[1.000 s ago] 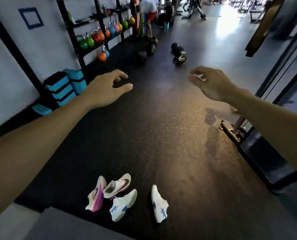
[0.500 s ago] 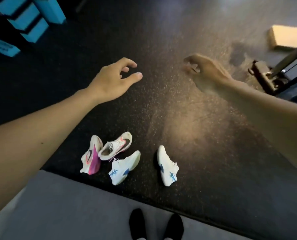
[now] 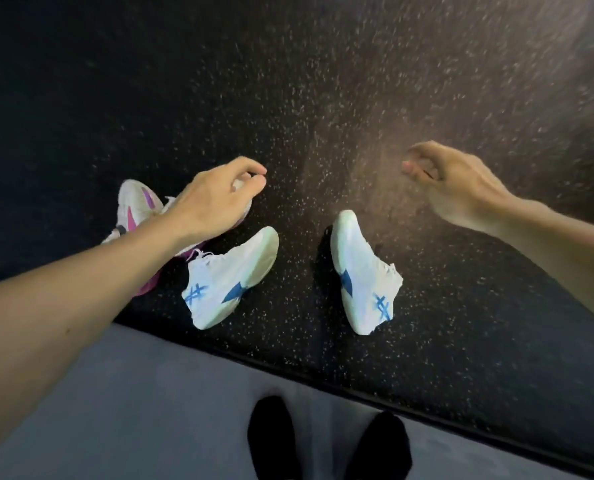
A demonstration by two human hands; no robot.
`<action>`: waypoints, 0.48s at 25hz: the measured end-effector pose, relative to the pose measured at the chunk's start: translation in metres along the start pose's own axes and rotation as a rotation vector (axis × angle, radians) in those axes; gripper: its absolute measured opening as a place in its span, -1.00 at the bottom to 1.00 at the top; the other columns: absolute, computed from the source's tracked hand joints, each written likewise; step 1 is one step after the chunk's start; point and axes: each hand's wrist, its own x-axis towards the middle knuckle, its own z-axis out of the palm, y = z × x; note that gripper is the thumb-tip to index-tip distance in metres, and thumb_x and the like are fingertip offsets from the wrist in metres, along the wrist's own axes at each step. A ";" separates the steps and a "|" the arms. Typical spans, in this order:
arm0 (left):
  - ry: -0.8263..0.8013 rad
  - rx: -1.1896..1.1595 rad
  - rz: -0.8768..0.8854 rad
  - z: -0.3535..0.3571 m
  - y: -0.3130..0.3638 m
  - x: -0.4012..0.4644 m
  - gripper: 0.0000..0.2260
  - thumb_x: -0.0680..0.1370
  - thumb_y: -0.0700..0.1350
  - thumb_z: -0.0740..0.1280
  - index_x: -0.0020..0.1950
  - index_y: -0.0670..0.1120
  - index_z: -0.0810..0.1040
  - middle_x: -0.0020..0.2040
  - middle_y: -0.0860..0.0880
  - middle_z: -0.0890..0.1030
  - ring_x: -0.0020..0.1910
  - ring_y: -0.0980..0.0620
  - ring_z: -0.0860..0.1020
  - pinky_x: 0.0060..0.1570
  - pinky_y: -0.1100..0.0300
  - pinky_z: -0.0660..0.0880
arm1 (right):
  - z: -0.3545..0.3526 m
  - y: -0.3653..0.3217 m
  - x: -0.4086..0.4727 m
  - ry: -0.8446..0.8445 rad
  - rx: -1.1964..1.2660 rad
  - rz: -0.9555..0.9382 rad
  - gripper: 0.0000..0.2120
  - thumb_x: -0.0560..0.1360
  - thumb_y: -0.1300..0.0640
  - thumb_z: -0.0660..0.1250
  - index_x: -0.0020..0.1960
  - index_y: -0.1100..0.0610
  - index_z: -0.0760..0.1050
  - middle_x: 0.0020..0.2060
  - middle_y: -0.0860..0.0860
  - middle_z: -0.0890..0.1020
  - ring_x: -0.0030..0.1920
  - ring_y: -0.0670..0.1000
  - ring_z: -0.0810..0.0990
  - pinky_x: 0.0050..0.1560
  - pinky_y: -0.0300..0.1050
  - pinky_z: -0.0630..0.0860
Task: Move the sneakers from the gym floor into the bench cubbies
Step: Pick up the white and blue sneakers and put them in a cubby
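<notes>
Four sneakers lie on the black speckled rubber gym floor [image 3: 323,81], none yet lifted; no bench cubbies in view. Judged step: the reach for the first pickup.

Left of centre: white sneaker with pink-purple side panel [image 3: 134,206], on its side, beside a second white-and-pink sneaker [image 3: 244,206], mostly hidden under the left hand [image 3: 216,199]. Left hand's fingers loosely curled, holding nothing; contact with that shoe cannot be told.

Centre: white sneaker with blue stripes [image 3: 229,278], then its mate [image 3: 361,271], set apart, both on their sides.

Upper right: right hand [image 3: 451,181], fingers loosely curled, empty, above bare floor.

Next move likely calls for lowering each hand and closing on a shoe.
</notes>
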 end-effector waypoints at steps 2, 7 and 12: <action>-0.012 0.019 -0.047 0.039 -0.040 -0.005 -0.76 0.54 0.23 0.07 0.13 0.33 0.44 0.00 0.17 0.57 0.00 0.14 0.51 -0.01 0.11 0.37 | 0.049 0.028 -0.007 -0.042 0.000 0.030 -0.55 0.55 -0.28 0.07 0.33 -0.08 0.35 0.25 0.04 0.54 0.19 0.13 0.53 0.13 0.06 0.48; -0.060 0.078 -0.057 0.104 -0.107 -0.016 -0.75 0.60 0.17 0.04 0.20 0.28 0.42 0.12 0.21 0.54 0.10 0.10 0.48 0.04 0.07 0.38 | 0.137 0.073 -0.022 -0.144 0.009 0.110 -0.53 0.55 -0.28 0.06 0.35 -0.07 0.33 0.28 0.04 0.52 0.21 0.13 0.51 0.18 0.13 0.47; -0.013 0.140 -0.105 0.138 -0.143 -0.008 -0.73 0.65 -0.01 0.06 0.35 0.10 0.34 0.34 -0.02 0.45 0.28 -0.06 0.42 0.21 -0.09 0.37 | 0.191 0.089 -0.028 -0.209 0.005 0.219 -0.49 0.54 -0.27 0.07 0.39 -0.05 0.28 0.32 0.08 0.48 0.19 0.14 0.51 -0.02 0.02 0.48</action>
